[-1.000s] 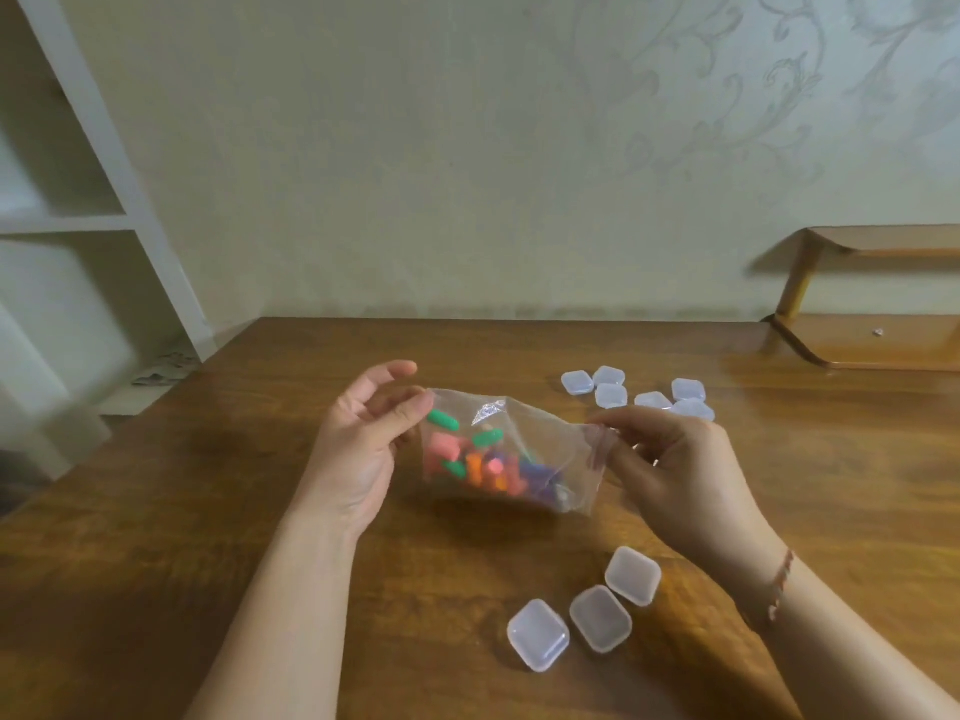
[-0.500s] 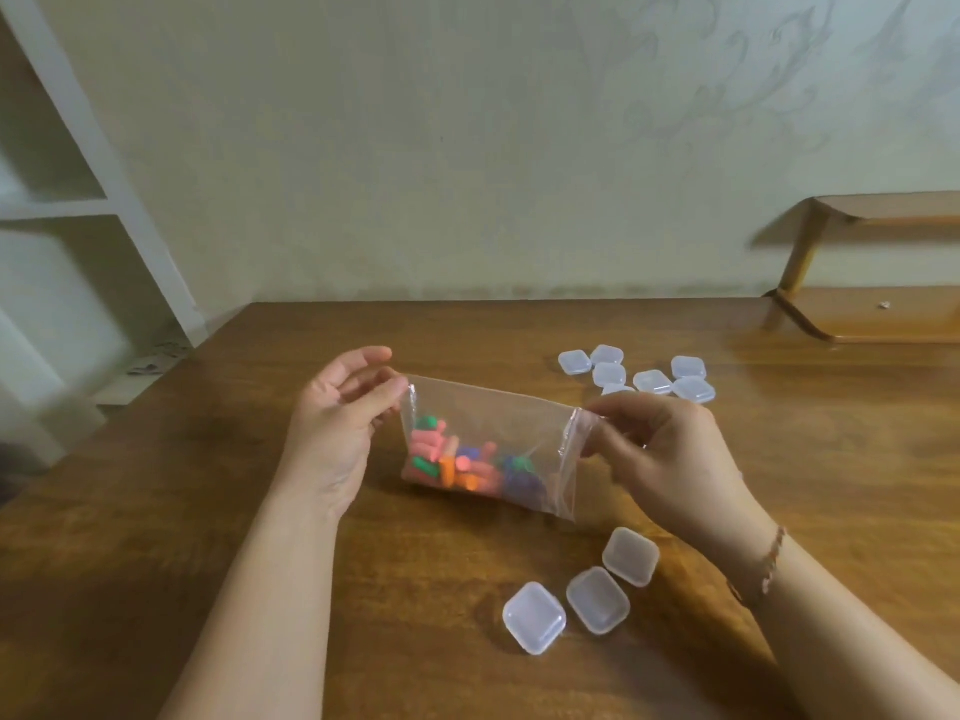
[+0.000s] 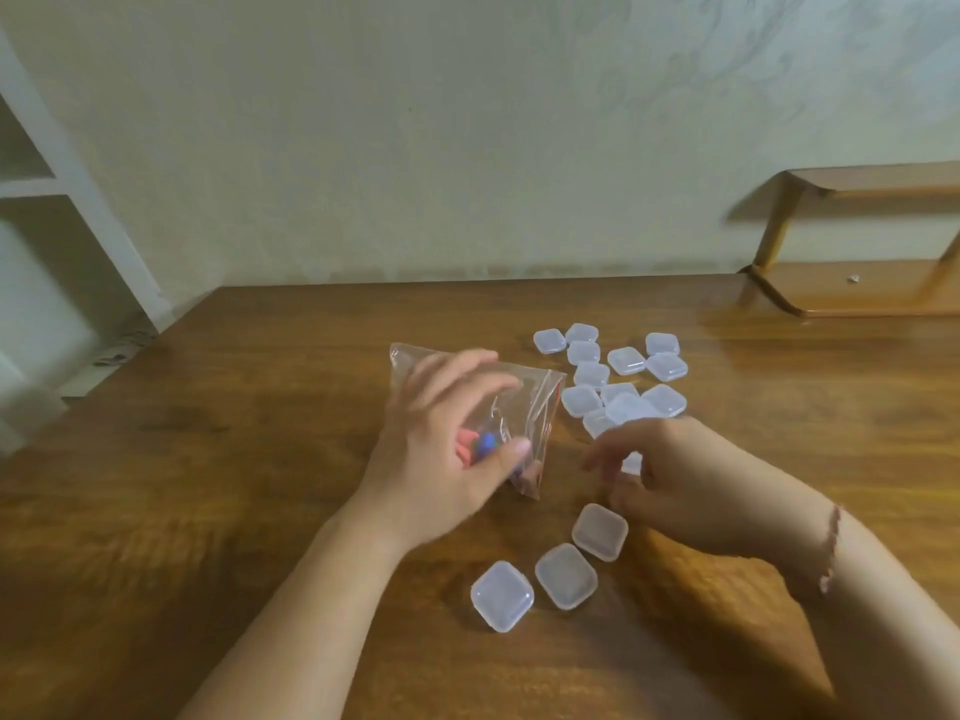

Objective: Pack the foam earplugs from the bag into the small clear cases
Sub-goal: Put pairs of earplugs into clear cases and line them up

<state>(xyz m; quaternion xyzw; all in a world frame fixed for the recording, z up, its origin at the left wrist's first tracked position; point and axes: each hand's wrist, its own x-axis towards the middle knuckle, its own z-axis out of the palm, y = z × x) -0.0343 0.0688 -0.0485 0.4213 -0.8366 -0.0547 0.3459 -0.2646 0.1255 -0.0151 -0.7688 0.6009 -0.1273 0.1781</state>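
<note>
- One clear plastic zip bag, held by the left hand just above the brown wooden table; fingers curl round its near side, thumb pressed on the front; the bag stands tilted
- Coloured foam earplugs bunched inside the bag behind the fingers; blue, pink and orange show; too hidden to count
- The right hand holds nothing, just right of the bag, fingers loosely spread, blurred
- Three small square clear plastic cases, lids closed, in a diagonal row near the right wrist
- A far cluster of clear cases, about twelve visible; one partly behind the right hand
</note>
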